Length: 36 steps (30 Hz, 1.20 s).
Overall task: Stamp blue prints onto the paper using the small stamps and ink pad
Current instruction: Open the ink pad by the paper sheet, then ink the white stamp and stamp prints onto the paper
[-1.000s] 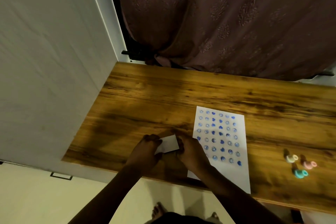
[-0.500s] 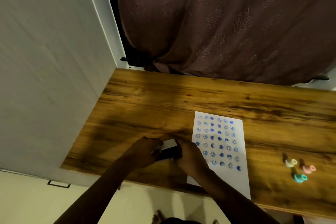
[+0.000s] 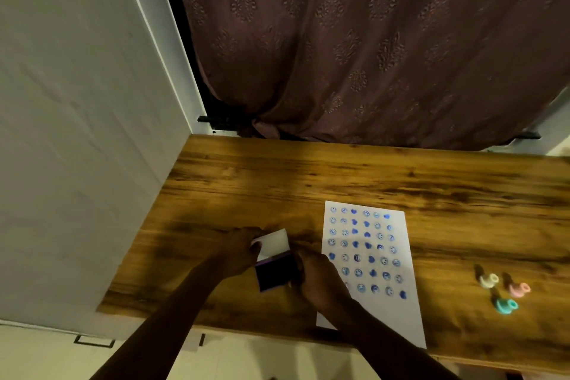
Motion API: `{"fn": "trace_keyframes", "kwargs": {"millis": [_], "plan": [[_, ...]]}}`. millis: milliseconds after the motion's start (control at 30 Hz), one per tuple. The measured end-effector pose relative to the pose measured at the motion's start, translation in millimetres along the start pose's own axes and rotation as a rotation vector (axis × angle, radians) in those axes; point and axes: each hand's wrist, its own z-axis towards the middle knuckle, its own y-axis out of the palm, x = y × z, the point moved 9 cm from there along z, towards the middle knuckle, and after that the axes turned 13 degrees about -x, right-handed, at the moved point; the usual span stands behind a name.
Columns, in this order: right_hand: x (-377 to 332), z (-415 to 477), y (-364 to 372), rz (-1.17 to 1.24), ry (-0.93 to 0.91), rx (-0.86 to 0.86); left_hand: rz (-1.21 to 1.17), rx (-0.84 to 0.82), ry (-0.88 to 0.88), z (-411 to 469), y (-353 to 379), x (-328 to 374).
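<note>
The ink pad point(image 3: 276, 271) is gripped at the near left of the counter point(image 3: 277, 182): its white lid point(image 3: 273, 242) is pinched by the left hand point(image 3: 237, 251), its base by the right hand point(image 3: 320, 281). If it is tilted, the paper point(image 3: 370, 311) just right could be smeared with ink; the stamps point(image 3: 501, 288) lie well apart.

wood table point(image 3: 339, 176), maroon curtain point(image 3: 354, 40), white wall point(image 3: 68, 133)
</note>
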Motion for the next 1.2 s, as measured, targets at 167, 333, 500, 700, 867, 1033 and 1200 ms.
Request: {"fn": "trace_keyframes", "kwargs": {"millis": [167, 333, 500, 700, 867, 1033, 1200], "plan": [[3, 0, 2, 0.098, -0.005, -0.043, 0.083, -0.004, 0.0, 2, 2, -1], [3, -2, 1, 0.148, 0.019, -0.018, 0.131, 0.032, 0.001, -1, 2, 4], [4, -16, -20, 0.137, -0.041, 0.005, 0.073, 0.124, 0.014, -9, -4, 13], [25, -42, -68, 0.269, -0.094, 0.166, -0.091, 0.223, 0.079, -25, 7, 64], [53, -61, -96, 0.335, -0.056, 0.21, -0.273, 0.226, 0.121, -29, 31, 117], [103, -94, -130, 0.365, 0.002, 0.306, -0.37, 0.204, 0.156, -16, 64, 174], [154, -129, -169, 0.144, 0.072, 0.375, -0.363, 0.158, 0.245, -5, 96, 228]]}}
